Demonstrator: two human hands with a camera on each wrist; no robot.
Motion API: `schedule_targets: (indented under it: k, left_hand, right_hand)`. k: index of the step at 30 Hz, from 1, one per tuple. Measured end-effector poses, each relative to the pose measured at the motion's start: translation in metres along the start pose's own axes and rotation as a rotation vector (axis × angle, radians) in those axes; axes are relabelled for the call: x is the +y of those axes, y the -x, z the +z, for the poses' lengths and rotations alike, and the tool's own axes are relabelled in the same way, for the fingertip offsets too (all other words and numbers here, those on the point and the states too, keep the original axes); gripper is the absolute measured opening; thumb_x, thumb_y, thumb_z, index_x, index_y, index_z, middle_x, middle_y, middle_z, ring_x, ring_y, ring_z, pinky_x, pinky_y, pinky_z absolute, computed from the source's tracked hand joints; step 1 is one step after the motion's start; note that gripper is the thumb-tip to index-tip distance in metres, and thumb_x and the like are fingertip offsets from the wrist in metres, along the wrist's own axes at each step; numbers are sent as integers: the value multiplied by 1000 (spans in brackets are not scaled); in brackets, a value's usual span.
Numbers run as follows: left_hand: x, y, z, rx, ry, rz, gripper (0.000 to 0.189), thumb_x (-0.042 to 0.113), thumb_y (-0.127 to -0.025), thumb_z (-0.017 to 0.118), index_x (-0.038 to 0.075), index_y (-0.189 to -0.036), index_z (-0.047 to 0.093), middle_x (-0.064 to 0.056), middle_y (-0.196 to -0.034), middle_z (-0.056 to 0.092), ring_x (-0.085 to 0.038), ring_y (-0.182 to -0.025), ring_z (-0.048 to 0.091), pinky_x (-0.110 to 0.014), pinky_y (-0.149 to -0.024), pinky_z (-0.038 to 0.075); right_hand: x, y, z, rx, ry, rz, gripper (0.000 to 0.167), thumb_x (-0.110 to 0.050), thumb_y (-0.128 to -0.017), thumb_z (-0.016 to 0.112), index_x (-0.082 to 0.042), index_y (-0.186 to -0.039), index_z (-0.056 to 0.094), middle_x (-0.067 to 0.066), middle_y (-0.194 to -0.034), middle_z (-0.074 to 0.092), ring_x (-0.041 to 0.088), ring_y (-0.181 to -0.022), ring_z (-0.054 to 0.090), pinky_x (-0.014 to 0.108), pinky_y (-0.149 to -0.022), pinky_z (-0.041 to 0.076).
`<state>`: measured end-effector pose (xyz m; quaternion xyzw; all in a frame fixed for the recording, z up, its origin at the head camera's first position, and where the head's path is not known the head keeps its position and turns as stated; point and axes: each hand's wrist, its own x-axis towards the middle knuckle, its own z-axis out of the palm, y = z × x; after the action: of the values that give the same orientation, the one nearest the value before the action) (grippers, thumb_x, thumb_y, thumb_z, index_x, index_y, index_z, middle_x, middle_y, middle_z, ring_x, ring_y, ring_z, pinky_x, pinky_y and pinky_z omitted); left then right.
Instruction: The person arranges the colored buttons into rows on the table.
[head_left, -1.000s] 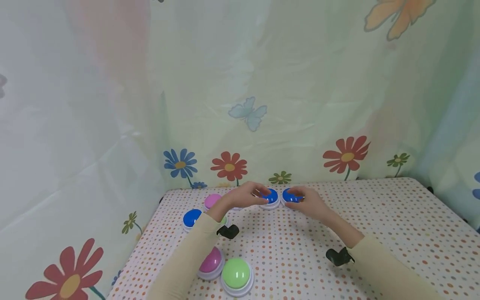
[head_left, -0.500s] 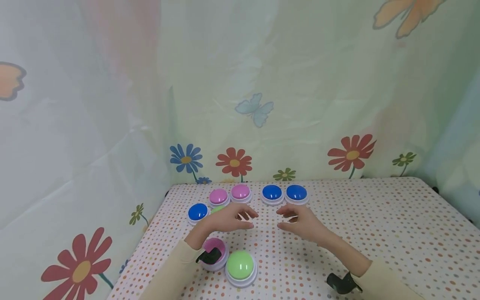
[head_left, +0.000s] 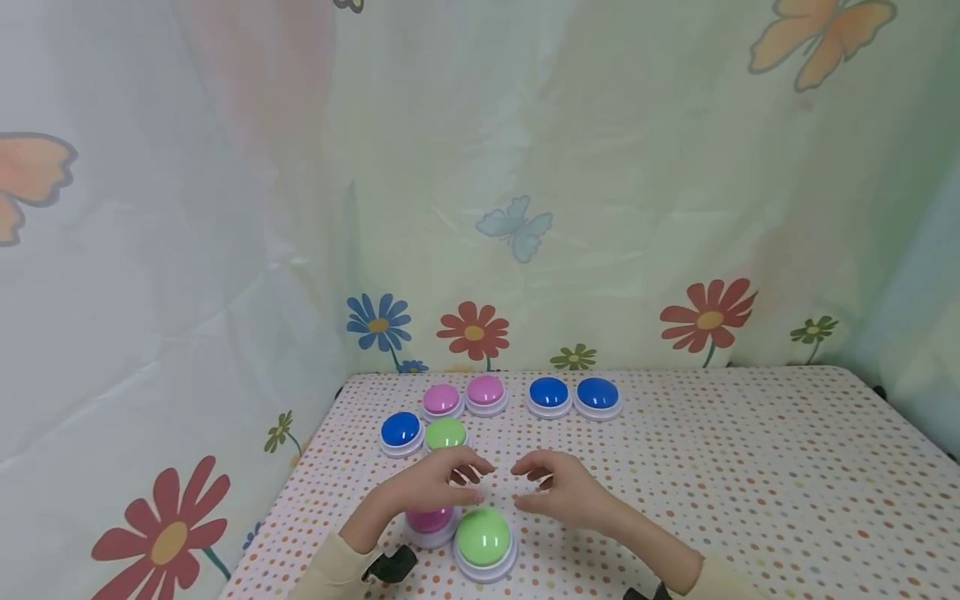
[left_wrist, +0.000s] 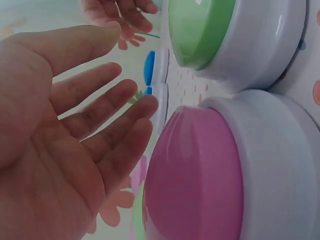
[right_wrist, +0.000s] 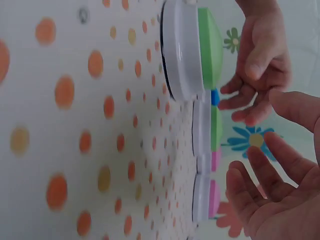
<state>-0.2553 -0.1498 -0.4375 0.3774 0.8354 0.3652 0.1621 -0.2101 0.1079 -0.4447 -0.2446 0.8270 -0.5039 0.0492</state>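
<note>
The near green button (head_left: 483,537) sits dome up on the table (head_left: 720,467) in front of the person, its white base touching, or almost touching, that of the near pink button (head_left: 430,520) to its left. Both look like hard plastic, probably light and stiff, and not especially fragile; the glossy domes would likely be slippery and may give when pressed, so the surer hold is low, around the wide white base from opposite sides. The left hand (head_left: 433,483) hangs above the pink one, partly hiding it in the head view, and the right hand (head_left: 564,490) hangs to the right of and beyond the green one. Both hands are empty, fingers loosely bent, facing each other with a gap between them. Beyond the left hand stand the far green button (head_left: 446,432) and, just beside it, the left blue button (head_left: 401,429). Farther back are the left back pink button (head_left: 441,398) and right back pink button (head_left: 485,390), side by side, then the middle blue button (head_left: 548,392) and rightmost blue button (head_left: 597,392), another close pair. Behind the dotted table hangs a pale curtain (head_left: 637,208) printed with flowers and butterflies.
</note>
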Motion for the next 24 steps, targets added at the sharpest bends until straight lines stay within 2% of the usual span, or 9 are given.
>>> schedule_targets:
  k: [6, 13, 19, 24]
  left_hand:
    - [-6, 1, -3, 29, 3, 14, 35, 22, -94, 65, 7, -127, 62, -8, -122, 63, -16, -105, 61, -28, -89, 49]
    - [-8, 4, -5, 51, 5, 25, 33, 20, -94, 65, 6, -124, 63, -10, -118, 65, -16, -103, 62, -28, -88, 49]
    - [-7, 4, -2, 34, 19, 26, 35, 20, -93, 66, 6, -125, 63, -8, -118, 65, -12, -102, 62, -27, -86, 50]
    - [-4, 3, 1, 24, 35, 23, 33, 18, -93, 66, 8, -124, 63, -7, -117, 66, -9, -101, 61, -27, -86, 50]
  right_hand:
    - [-2, -4, 18, -98, -43, -4, 41, -16, -77, 82, -5, -113, 65, 8, -112, 65, 32, -104, 57, 48, -87, 50]
    - [-3, -5, 34, -163, -32, -14, 46, -17, -73, 85, -7, -113, 65, 2, -111, 64, 29, -103, 57, 41, -86, 52]
    - [3, -2, 40, -197, 7, -18, 53, -19, -70, 87, -8, -116, 64, -5, -111, 63, 16, -101, 58, 31, -85, 51]
    - [4, -2, 42, -233, -3, -23, 58, -18, -70, 87, -6, -120, 61, -5, -112, 62, 9, -97, 58, 26, -83, 50]
